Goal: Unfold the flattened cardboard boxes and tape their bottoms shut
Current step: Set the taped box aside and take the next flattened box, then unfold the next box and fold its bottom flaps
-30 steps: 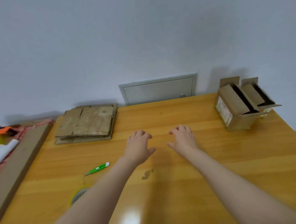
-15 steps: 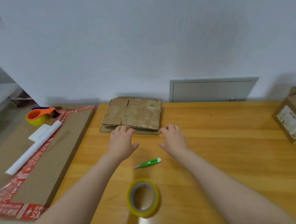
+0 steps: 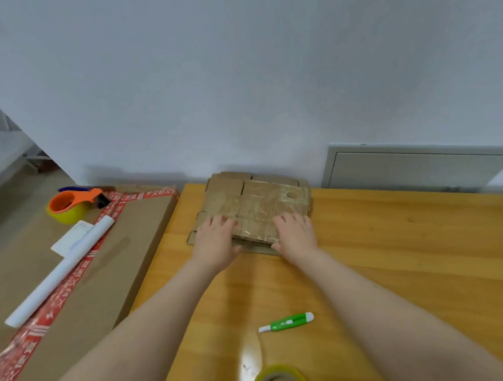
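Hands have reached the boxes point(image 3: 256, 201), at 12 o'clock.
The left hand point(image 3: 215, 244) and right hand point(image 3: 295, 234) lie flat, fingers spread, on their near edge at the table point(image 3: 408, 255) back; long axis 9-to-3; both equally near.

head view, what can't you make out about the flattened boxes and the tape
- Flattened boxes: their count; both hands cover the stack's near edge, head view.
- Left hand, right hand: whether the thumbs hook under cardboard; the hands' backs hide it.
- Tape roll: mostly cut off by the head view's bottom edge.
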